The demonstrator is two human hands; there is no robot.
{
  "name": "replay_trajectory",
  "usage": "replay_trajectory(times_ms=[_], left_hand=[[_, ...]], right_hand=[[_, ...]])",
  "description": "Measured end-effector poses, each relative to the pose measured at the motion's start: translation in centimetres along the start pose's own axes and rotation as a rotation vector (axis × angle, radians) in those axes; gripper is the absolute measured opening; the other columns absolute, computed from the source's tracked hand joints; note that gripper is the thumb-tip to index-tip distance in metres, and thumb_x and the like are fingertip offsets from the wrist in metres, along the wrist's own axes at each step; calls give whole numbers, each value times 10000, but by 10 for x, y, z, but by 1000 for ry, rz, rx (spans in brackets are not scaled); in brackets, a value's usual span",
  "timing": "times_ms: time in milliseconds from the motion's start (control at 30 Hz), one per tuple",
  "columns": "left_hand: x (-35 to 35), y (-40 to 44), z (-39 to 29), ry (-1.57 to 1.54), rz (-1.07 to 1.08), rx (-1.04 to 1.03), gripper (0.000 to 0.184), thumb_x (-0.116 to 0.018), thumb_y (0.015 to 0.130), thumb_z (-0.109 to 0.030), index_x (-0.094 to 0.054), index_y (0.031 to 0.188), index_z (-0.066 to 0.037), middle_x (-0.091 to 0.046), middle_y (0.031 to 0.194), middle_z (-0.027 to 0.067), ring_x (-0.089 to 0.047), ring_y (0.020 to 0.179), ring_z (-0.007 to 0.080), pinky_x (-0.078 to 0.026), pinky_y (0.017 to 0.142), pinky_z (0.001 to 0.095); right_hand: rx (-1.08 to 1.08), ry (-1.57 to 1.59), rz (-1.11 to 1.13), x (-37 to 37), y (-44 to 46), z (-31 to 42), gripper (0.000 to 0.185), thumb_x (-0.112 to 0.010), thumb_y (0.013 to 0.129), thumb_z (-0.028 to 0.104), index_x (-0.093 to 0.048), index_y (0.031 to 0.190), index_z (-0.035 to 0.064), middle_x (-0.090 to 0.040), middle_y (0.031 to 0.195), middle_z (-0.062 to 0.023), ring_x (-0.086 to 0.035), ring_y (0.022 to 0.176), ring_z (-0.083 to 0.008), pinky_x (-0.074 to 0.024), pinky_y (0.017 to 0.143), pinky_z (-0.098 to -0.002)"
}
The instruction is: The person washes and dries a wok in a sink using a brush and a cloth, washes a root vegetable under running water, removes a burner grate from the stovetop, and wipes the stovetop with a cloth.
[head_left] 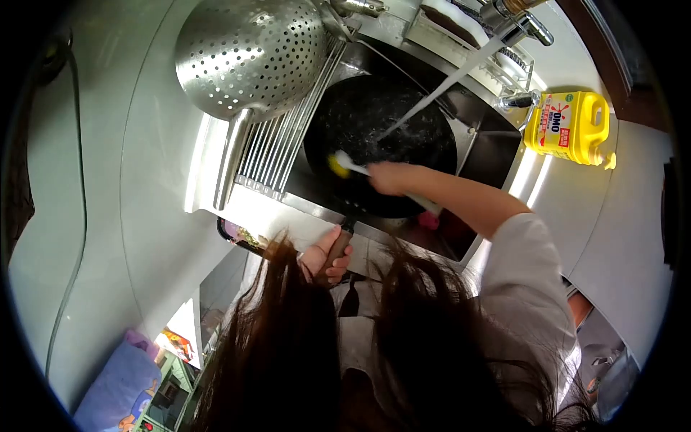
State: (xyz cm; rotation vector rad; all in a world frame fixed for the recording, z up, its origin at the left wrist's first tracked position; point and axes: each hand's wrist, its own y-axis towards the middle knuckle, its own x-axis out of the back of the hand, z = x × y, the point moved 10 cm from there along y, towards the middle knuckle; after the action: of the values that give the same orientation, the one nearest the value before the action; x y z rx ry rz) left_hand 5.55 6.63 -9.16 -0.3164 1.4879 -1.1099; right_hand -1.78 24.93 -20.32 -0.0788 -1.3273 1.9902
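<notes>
Set inside the metal sink (497, 155), a wide, round wok (440, 155), black within, with water (404, 129) rippling glossily over its bottom; down into it, from the shiny tap (520, 30), a smooth pale stream (450, 85); at the near edge of the sink, jutting out over the rim, the wok's brown handle (340, 246), with the left hand (325, 258) wrapped firmly around it; over the wok's interior, the right hand (389, 178) closed on a long, slim, white-handled brush (353, 165), its yellow head toward the wok's left side, contact with the surface too unclear to tell; beside the wok, below the right forearm, a small pink item (429, 219), blurred; across the sink's left side, a rack (277, 155) of parallel metal rods; above it, a domed steel colander (252, 57), densely pierced with round holes, its tubular handle pointing nearward; on the smooth pale counter (633, 180) to the right, a bright yellow plastic bottle (565, 126) with moulded grip and printed label, its contents hidden.
</notes>
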Motion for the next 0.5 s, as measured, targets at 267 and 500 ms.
replay_trajectory(times_ms=[267, 500], left_hand=[[-4, -2, 0, 14, 18, -36, 543, -341, 918, -660, -445, 840, -133, -358, 543, -46, -309, 383, 79, -289, 374, 236], [-7, -8, -7, 2, -28, -77, 527, -362, 931, -625, -451, 831, -115, -361, 539, -45, -277, 365, 66, -272, 354, 227]], right_hand=[[-366, -86, -619, 128, 31, -98, 242, -545, 847, 158, -686, 994, 28, -685, 984, -178, -676, 903, -324, -549, 749, -427], [-55, -252, -34, 13, 1, -17, 283, -533, 817, 74, -643, 1059, -23, -654, 1076, -198, -665, 953, -317, -526, 785, -440]])
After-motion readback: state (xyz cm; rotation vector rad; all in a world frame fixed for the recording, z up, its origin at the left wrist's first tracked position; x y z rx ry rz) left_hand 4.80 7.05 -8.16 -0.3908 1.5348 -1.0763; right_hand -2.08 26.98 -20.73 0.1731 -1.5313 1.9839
